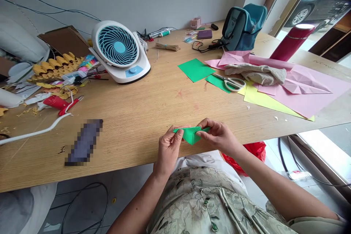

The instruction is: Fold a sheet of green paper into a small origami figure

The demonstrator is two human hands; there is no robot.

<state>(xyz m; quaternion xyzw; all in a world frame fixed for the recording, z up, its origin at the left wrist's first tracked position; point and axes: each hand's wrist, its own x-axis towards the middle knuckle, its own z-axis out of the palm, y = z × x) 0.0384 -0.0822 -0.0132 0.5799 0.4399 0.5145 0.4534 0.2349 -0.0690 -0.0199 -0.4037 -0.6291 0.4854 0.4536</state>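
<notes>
A folded piece of green paper (190, 135) is held between both hands above the table's front edge, its lower point facing down toward my lap. My left hand (169, 146) pinches its left end between thumb and fingers. On the other side, my right hand (218, 134) grips the right end, thumb in front and fingers behind. The fingertips behind the paper are partly hidden. Farther back lies a flat green sheet (195, 70), with scissors (233, 83) beside it on another green piece (218, 82).
A white and blue fan (118, 49) stands at the back left. Pink paper (309, 91), yellow paper (270, 100) and a grey glove (257, 74) lie to the right, near a red flask (292, 43) and a teal bag (244, 27). A glue gun (59, 103) sits left.
</notes>
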